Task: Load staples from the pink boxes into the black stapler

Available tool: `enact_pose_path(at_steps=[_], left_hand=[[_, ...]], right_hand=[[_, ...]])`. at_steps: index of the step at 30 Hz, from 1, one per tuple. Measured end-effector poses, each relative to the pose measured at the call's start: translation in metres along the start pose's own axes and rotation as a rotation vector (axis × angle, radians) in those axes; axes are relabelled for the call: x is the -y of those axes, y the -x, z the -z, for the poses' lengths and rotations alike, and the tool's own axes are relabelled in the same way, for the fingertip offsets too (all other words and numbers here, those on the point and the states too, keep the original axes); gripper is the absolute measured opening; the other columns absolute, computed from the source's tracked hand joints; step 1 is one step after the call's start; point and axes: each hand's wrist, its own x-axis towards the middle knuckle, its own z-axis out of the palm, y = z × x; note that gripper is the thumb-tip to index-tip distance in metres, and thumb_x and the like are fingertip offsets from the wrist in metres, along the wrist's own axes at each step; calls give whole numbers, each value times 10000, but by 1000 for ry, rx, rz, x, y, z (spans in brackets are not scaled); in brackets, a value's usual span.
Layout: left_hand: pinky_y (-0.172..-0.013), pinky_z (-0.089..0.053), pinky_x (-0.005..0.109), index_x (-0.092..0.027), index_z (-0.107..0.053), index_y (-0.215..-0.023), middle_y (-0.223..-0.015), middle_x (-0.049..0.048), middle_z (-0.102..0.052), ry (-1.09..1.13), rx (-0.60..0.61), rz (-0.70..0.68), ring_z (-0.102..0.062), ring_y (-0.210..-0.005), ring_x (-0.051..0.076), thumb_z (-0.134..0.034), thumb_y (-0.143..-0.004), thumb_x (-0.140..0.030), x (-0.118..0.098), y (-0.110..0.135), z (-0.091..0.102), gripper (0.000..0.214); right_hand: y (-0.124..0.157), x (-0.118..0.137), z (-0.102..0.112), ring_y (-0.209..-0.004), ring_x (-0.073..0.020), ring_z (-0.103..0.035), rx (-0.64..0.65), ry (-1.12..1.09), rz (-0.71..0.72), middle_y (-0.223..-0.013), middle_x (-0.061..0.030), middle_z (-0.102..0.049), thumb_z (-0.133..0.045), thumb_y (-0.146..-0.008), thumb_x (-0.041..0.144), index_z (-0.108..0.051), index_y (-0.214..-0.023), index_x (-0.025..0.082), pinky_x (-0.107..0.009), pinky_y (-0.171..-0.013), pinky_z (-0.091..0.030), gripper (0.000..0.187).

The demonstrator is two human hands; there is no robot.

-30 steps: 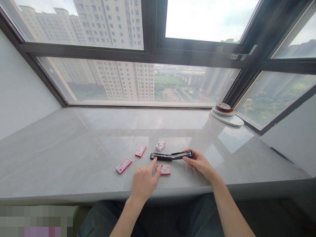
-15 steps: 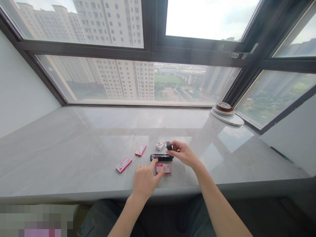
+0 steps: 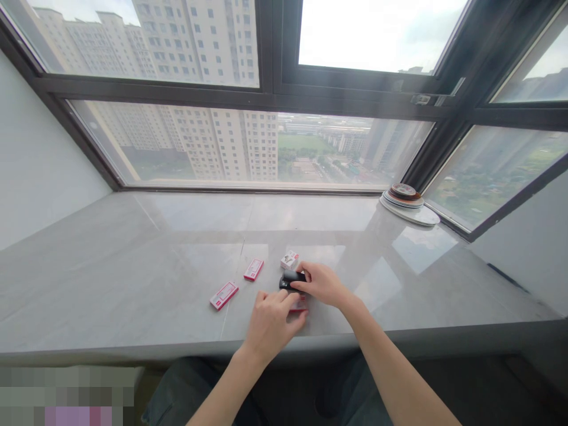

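Observation:
A black stapler [image 3: 293, 276] lies folded down on the counter. My right hand [image 3: 323, 284] is closed on its right part, thumb on the near side and fingers over the far side. Just in front of it is a red and white box [image 3: 299, 304], partly hidden by my left hand [image 3: 271, 319]. The fingers of that hand are bent over the box, with the thumb at its near right edge. Directly behind the stapler stands a small white box [image 3: 289, 259] with a dark picture on it.
Two flat red and white boxes lie left of my hands, one nearer [image 3: 224, 295] and one farther [image 3: 254, 269]. A stack of plates [image 3: 409, 207] stands at the back right by the window. The pale stone counter [image 3: 133, 284] ends at a front edge before my knees.
The stapler's raised top has come down over its base under my right hand. My left hand has moved right, off the stapler's base and onto the red and white box.

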Motion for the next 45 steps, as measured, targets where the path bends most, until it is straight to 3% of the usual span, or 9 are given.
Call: enact_pose_path(at_steps=[5, 11, 15, 18, 21, 24, 26, 38, 45], left_hand=[[-828, -374, 370, -267, -696, -954, -935, 20, -683, -49, 31, -35, -631, -900, 215, -692, -906, -347, 14, 6, 5, 94], [-866, -403, 402, -246, -660, -849, -910, 28, -645, -215, -29, 79, -600, -960, 254, -707, -864, -381, 72, 26, 42, 144], [-925, -456, 417, -239, -618, -791, -1121, 47, -663, -157, -47, 77, -593, -1074, 265, -728, -819, -382, 113, 25, 63, 183], [-989, -500, 369, -235, -587, -817, -1365, 45, -605, 25, 0, 38, -563, -1253, 242, -677, -840, -296, 124, 20, 65, 112], [-1041, -509, 331, -248, -603, -1133, -1554, 59, -470, 104, 20, 66, -499, -1390, 215, -601, -880, -238, 118, 17, 54, 253], [-1175, -413, 400, -259, -397, -1506, -1635, 72, -361, 24, -10, 89, -361, -1503, 235, -558, -906, -221, 109, 14, 34, 622], [-1225, -343, 462, -260, -272, -1593, -1646, 75, -342, -48, -23, 92, -269, -1544, 256, -521, -931, -214, 103, 11, 20, 709], [-1232, -304, 536, -136, -249, -1591, -1627, 180, -335, -89, -123, 88, -215, -1556, 317, -457, -1004, -319, 57, -36, -38, 649], [-1208, -333, 557, -273, -321, -1569, -1630, 101, -353, -43, -116, 55, -251, -1544, 299, -388, -1054, -337, 40, -56, -48, 523]], right_hand=[[13, -9, 6, -597, -116, -474, -37, -22, -52, -633, 68, -523, -726, -872, 475, -640, -934, 218, -256, -567, -247, 278], [16, -12, 6, -596, -126, -492, -41, -38, -86, -620, 66, -513, -716, -871, 490, -639, -937, 231, -260, -566, -259, 278], [15, -11, 5, -610, -137, -509, -47, -47, -105, -618, 59, -505, -716, -856, 488, -644, -916, 237, -259, -572, -268, 267], [15, -10, 4, -613, -140, -516, -59, -50, -112, -624, 55, -509, -715, -852, 480, -655, -921, 242, -261, -569, -267, 255], [16, -11, 3, -605, -141, -515, -74, -41, -118, -621, 53, -505, -712, -850, 465, -659, -916, 243, -260, -566, -261, 238], [17, -10, 2, -589, -141, -509, -87, -31, -124, -615, 50, -497, -698, -852, 447, -673, -933, 247, -262, -556, -252, 217], [18, -10, 1, -576, -144, -503, -96, -28, -132, -608, 47, -494, -681, -859, 438, -689, -969, 252, -265, -548, -249, 216], [35, -6, -11, -613, -203, -575, -273, 103, -324, -655, -20, -613, -627, -912, 496, -731, -1116, 288, -288, -540, -256, 310], [47, -17, -11, -512, -161, -441, -177, -160, -319, -531, 29, -435, -492, -969, 642, -741, -979, 269, -275, -514, -267, 449]])
